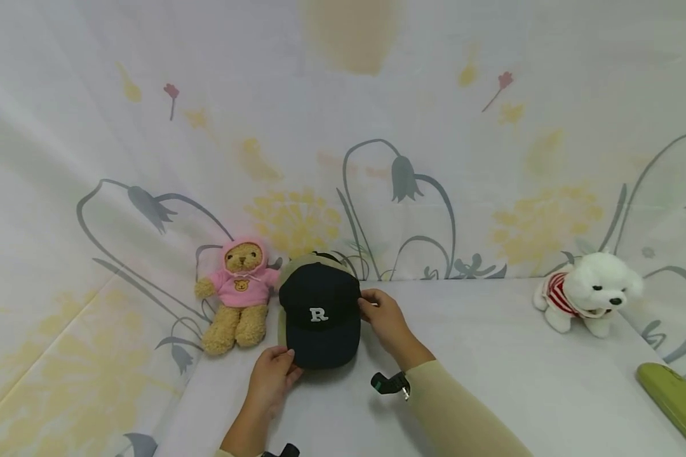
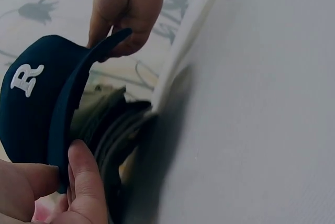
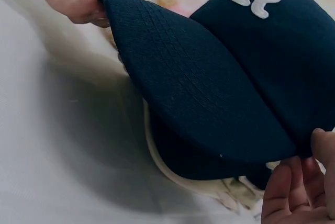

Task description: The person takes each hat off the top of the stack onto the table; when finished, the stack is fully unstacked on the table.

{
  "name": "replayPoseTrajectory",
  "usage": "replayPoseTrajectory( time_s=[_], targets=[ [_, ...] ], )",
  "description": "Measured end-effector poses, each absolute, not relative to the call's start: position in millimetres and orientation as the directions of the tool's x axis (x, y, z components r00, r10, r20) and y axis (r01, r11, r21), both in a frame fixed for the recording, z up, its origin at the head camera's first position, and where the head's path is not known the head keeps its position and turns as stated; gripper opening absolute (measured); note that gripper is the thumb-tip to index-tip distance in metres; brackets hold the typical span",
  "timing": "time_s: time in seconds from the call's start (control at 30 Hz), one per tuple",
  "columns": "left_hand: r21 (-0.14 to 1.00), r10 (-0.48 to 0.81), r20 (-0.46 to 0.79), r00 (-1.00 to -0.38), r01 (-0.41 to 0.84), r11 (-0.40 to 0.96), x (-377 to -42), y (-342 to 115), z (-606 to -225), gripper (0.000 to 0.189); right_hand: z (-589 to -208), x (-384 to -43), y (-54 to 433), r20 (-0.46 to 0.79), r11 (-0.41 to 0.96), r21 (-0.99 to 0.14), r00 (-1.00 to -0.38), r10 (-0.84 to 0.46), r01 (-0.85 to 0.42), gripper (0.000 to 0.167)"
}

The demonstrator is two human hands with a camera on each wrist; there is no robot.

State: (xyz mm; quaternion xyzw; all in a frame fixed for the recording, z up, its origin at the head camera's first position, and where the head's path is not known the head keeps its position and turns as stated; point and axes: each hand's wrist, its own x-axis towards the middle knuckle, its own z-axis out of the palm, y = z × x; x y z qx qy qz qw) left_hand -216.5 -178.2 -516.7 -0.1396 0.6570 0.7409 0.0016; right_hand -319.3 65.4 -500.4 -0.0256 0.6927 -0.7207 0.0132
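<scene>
A dark navy baseball cap (image 1: 322, 304) with a white letter R is held between both hands. My left hand (image 1: 272, 373) pinches the left corner of its brim, thumb on top and fingers beneath. At the cap's other side, where brim meets crown, my right hand (image 1: 385, 319) grips the edge between thumb and fingers. Under it is a stack of more caps (image 2: 112, 130), dark and khaki ones, with a khaki cap (image 1: 297, 261) showing behind the navy crown. The left wrist view shows a gap between the held brim and the stack. Most of the stack is hidden.
A teddy bear in a pink hoodie (image 1: 242, 295) sits just left of the caps. Far right on the white table (image 1: 480, 355) is a white toy dog (image 1: 600, 289) in a striped top. A green object (image 1: 674, 400) lies at the right edge. Patterned cloth (image 1: 263, 95) hangs behind.
</scene>
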Motion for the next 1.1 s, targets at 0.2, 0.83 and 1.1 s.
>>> replayPoseTrajectory(
  time_s=[0.2, 0.83, 1.1],
  targets=[
    [0.964, -0.11, -0.215, -0.97, -0.193, -0.18, -207.3, -154.1, -516.2, 0.036, -498.9, -305.3, 88.9, 0.007, -0.029, -1.0, -1.0, -0.008, -0.007, 0.023],
    [0.949, 0.051, -0.228, -0.972, -0.233, -0.21, -202.9, -93.9, -523.9, 0.035, -500.0, -284.5, 162.3, -0.008, 0.062, -0.998, -0.998, 0.061, 0.012, 0.031],
    [0.947, 0.101, -0.229, -0.968, -0.245, -0.208, -212.2, -69.8, -523.6, 0.031, -506.7, -288.1, 191.0, -0.027, 0.051, -0.998, -0.996, 0.088, 0.032, 0.034]
  ],
)
